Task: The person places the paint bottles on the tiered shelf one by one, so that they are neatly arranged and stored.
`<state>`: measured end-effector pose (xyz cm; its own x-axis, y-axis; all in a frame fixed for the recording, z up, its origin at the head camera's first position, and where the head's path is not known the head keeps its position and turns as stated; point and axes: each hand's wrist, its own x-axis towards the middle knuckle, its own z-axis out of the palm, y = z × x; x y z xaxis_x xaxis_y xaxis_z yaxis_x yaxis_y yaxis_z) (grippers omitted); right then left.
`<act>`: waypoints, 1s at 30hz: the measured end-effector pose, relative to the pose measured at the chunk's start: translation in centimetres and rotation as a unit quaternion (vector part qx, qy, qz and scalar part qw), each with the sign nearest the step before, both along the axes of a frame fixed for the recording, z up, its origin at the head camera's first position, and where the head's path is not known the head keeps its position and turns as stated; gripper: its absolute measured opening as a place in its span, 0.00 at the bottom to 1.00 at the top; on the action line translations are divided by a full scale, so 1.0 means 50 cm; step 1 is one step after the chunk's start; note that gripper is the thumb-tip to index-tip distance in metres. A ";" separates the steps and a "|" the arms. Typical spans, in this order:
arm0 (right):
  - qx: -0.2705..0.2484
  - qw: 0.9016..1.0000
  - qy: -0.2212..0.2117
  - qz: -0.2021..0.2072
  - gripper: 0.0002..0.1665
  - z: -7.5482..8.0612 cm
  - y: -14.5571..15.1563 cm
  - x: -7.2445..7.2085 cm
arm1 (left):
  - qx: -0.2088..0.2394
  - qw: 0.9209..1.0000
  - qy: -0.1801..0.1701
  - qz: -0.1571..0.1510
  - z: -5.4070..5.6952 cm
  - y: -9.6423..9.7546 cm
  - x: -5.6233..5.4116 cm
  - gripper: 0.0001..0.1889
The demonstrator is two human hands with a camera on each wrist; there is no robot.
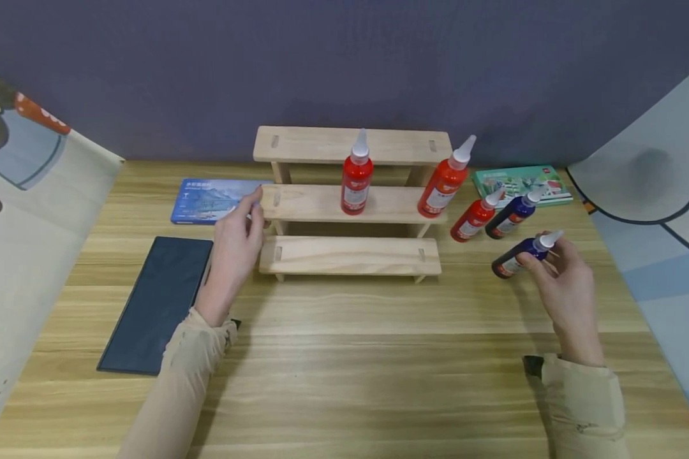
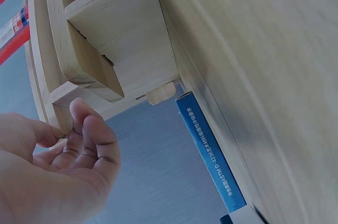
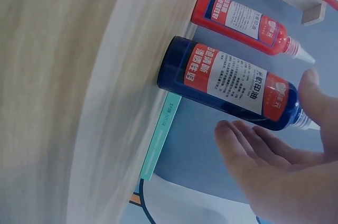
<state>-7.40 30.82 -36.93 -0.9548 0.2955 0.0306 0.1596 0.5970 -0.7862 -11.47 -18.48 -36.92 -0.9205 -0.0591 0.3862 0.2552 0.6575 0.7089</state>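
My left hand [image 1: 237, 245] pinches the left end of the middle step of a three-tier wooden display stand [image 1: 321, 203]. In the left wrist view, thumb and fingers meet at the board's corner. On the right, my right hand [image 1: 571, 296] is around the upper part of a dark blue squeeze bottle [image 1: 508, 264] with a white pointed cap. The right wrist view shows the thumb and straight fingers spread on either side of this blue bottle [image 3: 232, 84]. Two red squeeze bottles, one [image 1: 356, 185] near the centre and one [image 1: 439, 191] at the right end, stand on the middle step.
Right of the stand are another red bottle [image 1: 472, 220] and another blue bottle [image 1: 511, 218], with a green box [image 1: 496, 178] behind them. At left lie a blue box [image 1: 207, 197] and a dark flat folder [image 1: 155, 306]. A dark partition [image 1: 344, 64] rises behind the stand.
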 end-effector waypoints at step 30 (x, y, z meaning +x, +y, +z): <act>0.033 0.999 0.004 0.004 0.33 -0.005 0.004 0.001 | -0.005 1.000 0.010 -0.001 -0.003 0.000 -0.002 0.22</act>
<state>-7.36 31.03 -37.17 -0.9569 0.2847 0.0568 0.1486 0.6483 -0.7467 -11.56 -18.50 -37.08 -0.9128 -0.0530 0.4050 0.2704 0.6647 0.6964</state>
